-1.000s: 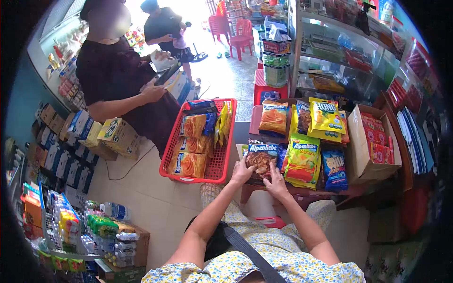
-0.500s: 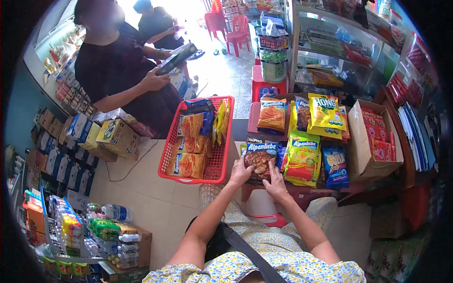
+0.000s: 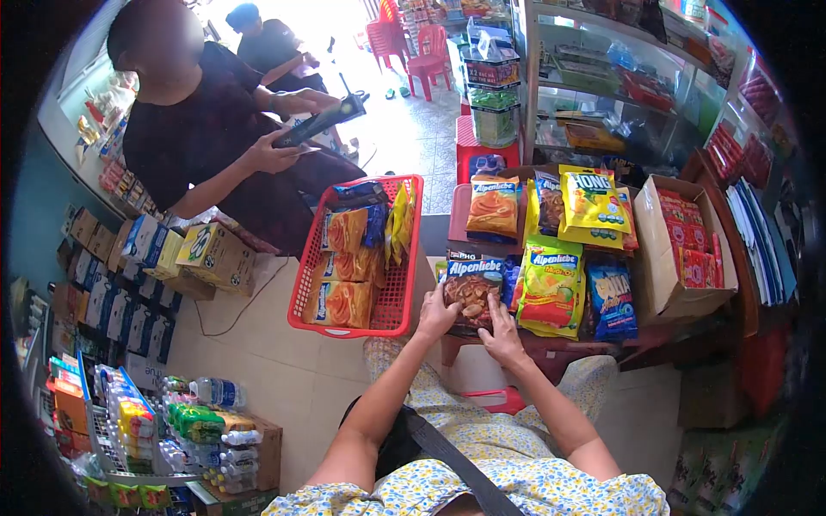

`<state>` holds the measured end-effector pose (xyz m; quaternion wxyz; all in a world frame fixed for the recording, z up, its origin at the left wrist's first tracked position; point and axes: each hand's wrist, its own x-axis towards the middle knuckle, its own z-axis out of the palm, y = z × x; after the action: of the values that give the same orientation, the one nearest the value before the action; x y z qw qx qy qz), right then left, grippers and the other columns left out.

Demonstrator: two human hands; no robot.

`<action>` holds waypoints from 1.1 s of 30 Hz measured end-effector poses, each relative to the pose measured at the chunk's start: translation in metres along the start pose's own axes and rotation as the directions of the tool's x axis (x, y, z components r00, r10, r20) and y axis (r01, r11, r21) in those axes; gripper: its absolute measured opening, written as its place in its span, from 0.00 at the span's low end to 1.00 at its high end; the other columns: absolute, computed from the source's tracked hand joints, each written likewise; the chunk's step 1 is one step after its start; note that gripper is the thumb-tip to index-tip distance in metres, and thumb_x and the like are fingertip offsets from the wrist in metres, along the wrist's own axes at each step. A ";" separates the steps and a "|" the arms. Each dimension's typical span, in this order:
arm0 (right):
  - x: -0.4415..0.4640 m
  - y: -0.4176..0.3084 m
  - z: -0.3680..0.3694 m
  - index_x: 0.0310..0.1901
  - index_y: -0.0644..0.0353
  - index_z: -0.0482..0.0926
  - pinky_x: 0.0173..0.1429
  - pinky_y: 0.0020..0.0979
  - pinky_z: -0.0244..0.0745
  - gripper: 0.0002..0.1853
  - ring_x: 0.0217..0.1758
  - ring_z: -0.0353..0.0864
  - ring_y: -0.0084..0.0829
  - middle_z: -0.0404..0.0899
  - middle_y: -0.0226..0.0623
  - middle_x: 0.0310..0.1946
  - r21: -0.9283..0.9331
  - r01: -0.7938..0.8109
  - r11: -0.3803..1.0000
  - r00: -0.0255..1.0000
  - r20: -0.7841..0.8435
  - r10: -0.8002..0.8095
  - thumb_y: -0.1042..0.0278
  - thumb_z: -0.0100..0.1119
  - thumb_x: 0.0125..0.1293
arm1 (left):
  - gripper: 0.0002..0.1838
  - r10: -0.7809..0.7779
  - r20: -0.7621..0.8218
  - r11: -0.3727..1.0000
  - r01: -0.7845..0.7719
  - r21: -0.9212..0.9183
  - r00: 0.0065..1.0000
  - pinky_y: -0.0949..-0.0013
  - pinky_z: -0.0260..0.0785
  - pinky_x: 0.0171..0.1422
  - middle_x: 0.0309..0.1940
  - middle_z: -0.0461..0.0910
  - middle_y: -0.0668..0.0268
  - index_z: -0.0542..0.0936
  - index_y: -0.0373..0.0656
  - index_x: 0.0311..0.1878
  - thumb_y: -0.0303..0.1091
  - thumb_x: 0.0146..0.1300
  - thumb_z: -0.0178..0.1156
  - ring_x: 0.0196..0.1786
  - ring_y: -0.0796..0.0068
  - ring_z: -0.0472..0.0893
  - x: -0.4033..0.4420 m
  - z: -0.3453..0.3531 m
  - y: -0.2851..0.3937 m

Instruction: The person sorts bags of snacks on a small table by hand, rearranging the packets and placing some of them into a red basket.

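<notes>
A brown Alpenliebe candy bag [image 3: 471, 291] lies at the near edge of the table, its printed front facing up. My left hand [image 3: 437, 316] grips its left side, and my right hand [image 3: 503, 335] holds the lower right side, thumb on the front. Fingers underneath are hidden. Just right of it are a green and yellow Alpenliebe bag [image 3: 551, 284] and a blue candy bag [image 3: 612, 298]. Behind them lie an orange Alpenliebe bag [image 3: 493, 208] and a yellow bag [image 3: 594, 202]. To my left, a red plastic basket [image 3: 416, 249] holds orange Alpenliebe bags [image 3: 341, 303] and several others.
A cardboard box [image 3: 680, 303] with red packets stands at the table's right end. Beyond the basket, a person [image 3: 198, 129] in dark clothes holds a dark flat object [image 3: 318, 122]. Another person [image 3: 271, 52] is farther back. Bottled drinks [image 3: 219, 391] stand at lower left.
The candy bag stays between my hands, with slight shifts of its surface. The nearer person has lowered and tilted the dark object, one hand now over it. My view has shifted slightly.
</notes>
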<state>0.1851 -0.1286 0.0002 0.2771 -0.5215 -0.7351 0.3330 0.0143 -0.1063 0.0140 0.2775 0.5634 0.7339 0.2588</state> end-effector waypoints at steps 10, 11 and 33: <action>-0.001 -0.001 0.001 0.66 0.59 0.46 0.62 0.43 0.55 0.43 0.56 0.59 0.56 0.52 0.58 0.60 -0.017 -0.027 0.999 1.000 0.001 0.027 0.68 0.57 0.49 | 0.34 -0.020 0.018 1.000 0.020 0.001 1.000 0.59 0.63 0.57 0.48 0.69 0.45 0.62 0.40 0.59 0.40 0.49 0.61 0.53 0.50 0.70 -0.003 -0.004 0.004; -0.001 -0.001 0.000 0.66 0.59 0.45 0.62 0.43 0.55 0.43 0.57 0.59 0.56 0.52 0.58 0.60 -0.017 -0.018 1.000 1.000 0.002 0.018 0.68 0.57 0.49 | 0.34 -0.018 0.014 1.000 0.018 -0.006 1.000 0.59 0.62 0.57 0.48 0.69 0.45 0.62 0.40 0.59 0.40 0.49 0.61 0.53 0.50 0.70 -0.003 -0.004 0.004; -0.002 -0.001 0.005 0.66 0.57 0.45 0.61 0.46 0.57 0.44 0.55 0.60 0.62 0.53 0.68 0.57 -0.030 -0.036 0.999 0.999 -0.037 0.035 0.68 0.57 0.48 | 0.30 0.167 0.006 0.984 -0.166 -0.066 0.986 0.57 0.65 0.52 0.42 0.72 0.45 0.66 0.38 0.56 0.37 0.48 0.61 0.47 0.48 0.73 0.010 0.006 -0.018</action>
<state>0.1818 -0.1319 -0.0020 0.2765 -0.5445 -0.7256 0.3171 0.0039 -0.1009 -0.0041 0.2774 0.6149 0.6736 0.3019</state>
